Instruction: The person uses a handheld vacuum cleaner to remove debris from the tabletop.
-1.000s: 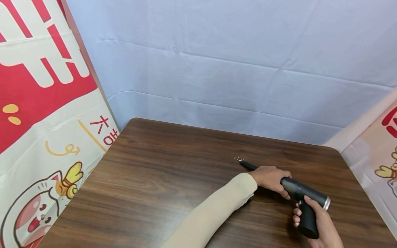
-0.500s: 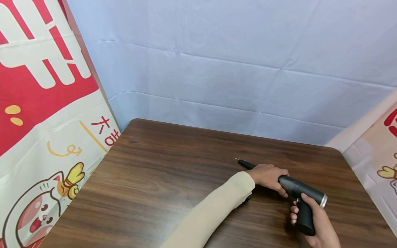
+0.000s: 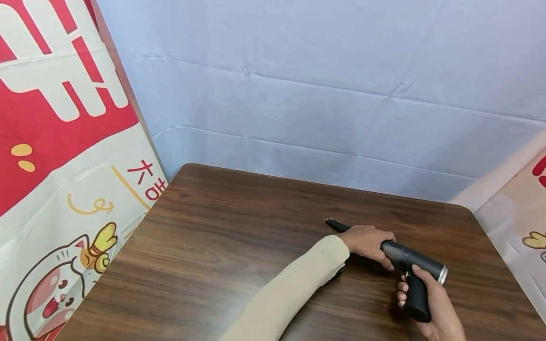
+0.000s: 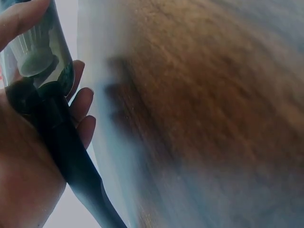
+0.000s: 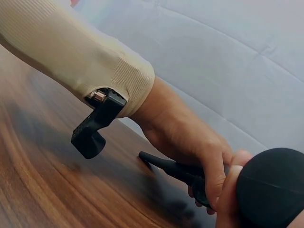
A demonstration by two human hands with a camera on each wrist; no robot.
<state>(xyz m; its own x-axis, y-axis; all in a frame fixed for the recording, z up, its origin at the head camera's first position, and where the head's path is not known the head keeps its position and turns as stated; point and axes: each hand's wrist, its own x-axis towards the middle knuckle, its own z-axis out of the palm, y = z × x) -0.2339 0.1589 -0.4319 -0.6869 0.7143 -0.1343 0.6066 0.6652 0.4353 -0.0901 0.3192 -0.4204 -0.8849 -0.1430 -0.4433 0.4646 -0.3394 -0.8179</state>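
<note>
A black handheld vacuum cleaner [image 3: 413, 260] with a silver rear ring is held low over the brown table, pointing left and away. My right hand [image 3: 439, 303] grips its handle [image 3: 417, 298], thumb near the top of the grip. Around the front of the body curls my left hand [image 3: 368, 241]. In the left wrist view its fingers wrap the clear dust cup [image 4: 65, 71], where a pale filter [image 4: 37, 62] shows inside. The narrow black nozzle [image 3: 338, 226] extends past the left hand, its tip at a few tiny white bits [image 3: 327, 219] on the tabletop.
The wooden table [image 3: 222, 237] has rounded far corners. A pale blue cloth [image 3: 298, 94] hangs behind it, and printed cloths stand at the left [image 3: 55, 180] and right. A black wrist camera mount [image 5: 97, 126] sticks out from my left sleeve [image 5: 85, 52].
The vacuum cleaner and both hands have shifted slightly left. Fewer white bits show at the nozzle tip than a second ago. Both grips stay the same.
</note>
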